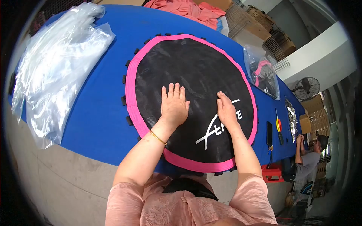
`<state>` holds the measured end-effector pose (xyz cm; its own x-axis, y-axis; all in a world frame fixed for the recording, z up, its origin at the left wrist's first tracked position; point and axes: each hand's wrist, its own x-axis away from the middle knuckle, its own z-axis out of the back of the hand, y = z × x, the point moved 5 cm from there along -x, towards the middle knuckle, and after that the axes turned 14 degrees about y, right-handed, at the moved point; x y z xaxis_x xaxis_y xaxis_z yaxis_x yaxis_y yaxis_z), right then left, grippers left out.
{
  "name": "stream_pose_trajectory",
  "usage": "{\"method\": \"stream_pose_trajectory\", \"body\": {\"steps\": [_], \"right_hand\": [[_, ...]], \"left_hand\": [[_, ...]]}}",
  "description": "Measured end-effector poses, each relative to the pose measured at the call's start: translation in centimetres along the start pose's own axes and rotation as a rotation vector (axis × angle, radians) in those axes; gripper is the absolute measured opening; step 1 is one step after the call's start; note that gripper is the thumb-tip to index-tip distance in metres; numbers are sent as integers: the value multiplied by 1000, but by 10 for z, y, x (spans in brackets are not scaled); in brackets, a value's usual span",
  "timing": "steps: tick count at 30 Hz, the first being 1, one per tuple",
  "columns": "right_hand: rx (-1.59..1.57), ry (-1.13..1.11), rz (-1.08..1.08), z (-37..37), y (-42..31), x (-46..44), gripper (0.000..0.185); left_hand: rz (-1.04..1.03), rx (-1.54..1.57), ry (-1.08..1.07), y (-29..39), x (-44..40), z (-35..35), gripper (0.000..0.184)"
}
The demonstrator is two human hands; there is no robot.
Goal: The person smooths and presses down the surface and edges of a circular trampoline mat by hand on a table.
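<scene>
Closest in, you wear soft pink sleeves with a slight sheen, and a thin, gold-coloured bangle circles your left wrist. Your left hand lies palm down on the black mat, fingers extended and slightly parted, gripping nothing. Your right hand rests on the mat too, fingers straight and close together, with nothing clasped in it.

The mat lies in front of you on the blue table, its edge nearest you reaching the table's edge. It is a broad disc of dark, faintly shiny fabric, slightly rippled, bound by a bright pink band with black tabs around the outside. Under and beside your right hand runs a white curved logo; you can read "TE" at the end of its lettering, while your hand partly covers the rest.

To your left spreads a heap of glossy, crumpled clear plastic. To your right lie a black phone-like slab and scissors with yellow and red handles. Farther off sit a clear bag with pink and black material inside and a rumpled coral-pink cloth. Beyond the table stands a round, black-caged fan.
</scene>
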<state>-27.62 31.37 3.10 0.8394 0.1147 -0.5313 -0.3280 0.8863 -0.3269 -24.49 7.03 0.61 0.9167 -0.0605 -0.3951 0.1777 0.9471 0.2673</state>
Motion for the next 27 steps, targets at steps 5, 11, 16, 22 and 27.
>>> {"method": "stream_pose_trajectory", "body": {"steps": [5, 11, 16, 22, 27], "right_hand": [[-20, 25, 81, -37, -27, -21, 34], [-110, -35, 221, -64, -69, -30, 35], [-129, -114, 362, -38, -117, 2, 35], [-101, -176, 406, -33, -116, 11, 36], [-145, -121, 314, -60, -117, -18, 36]], "left_hand": [[6, -4, -31, 0, -1, 3, 63], [20, 21, -53, 0, -2, 0, 63], [28, 58, -38, -2, -1, -5, 61], [18, 36, -30, -1, -1, -6, 62], [-9, -23, -30, -1, 0, -10, 63]]}}
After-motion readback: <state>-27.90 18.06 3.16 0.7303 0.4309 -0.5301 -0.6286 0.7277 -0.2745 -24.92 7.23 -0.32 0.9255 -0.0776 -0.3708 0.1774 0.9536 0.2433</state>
